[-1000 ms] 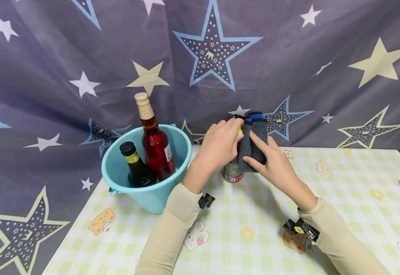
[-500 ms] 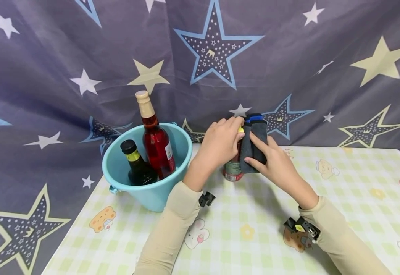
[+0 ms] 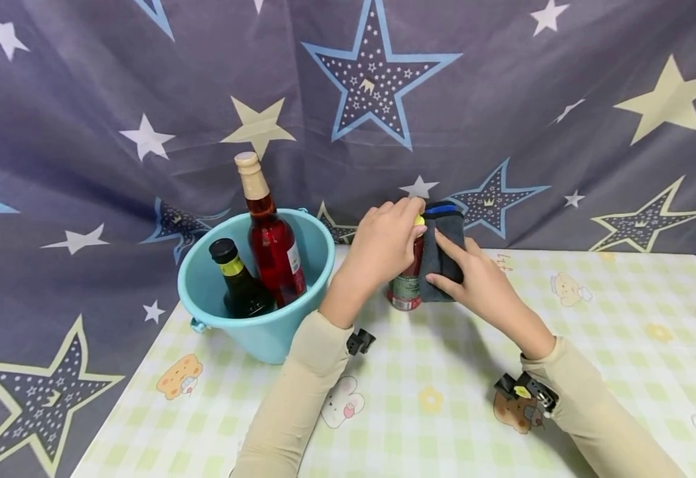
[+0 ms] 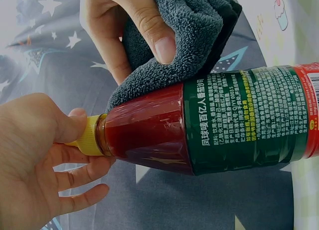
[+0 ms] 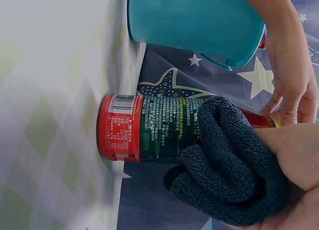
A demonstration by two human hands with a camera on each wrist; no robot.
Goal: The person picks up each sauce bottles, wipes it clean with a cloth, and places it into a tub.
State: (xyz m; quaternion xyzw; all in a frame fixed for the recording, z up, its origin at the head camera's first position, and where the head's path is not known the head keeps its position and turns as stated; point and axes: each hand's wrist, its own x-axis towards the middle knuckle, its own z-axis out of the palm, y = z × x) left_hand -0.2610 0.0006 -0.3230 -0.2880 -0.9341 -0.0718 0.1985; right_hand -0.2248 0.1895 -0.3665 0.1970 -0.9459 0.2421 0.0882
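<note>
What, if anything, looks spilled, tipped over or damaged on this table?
Nothing stands out. The sauce bottle stands upright, capped, left hand on its cap, right hand pressing a grey cloth against it. Both bottles stand in the blue bucket.

Three cameras, one small patch of table

The head view looks forward and down over the checked table (image 3: pixel 443 372) toward the starred backdrop (image 3: pixel 503 99); both wrist views sit rolled sideways, very close, and all three share the sauce bottle (image 4: pixel 239 125) and grey cloth (image 5: pixel 224 180); the right wrist also catches the blue bucket (image 5: pixel 199 20).
</note>
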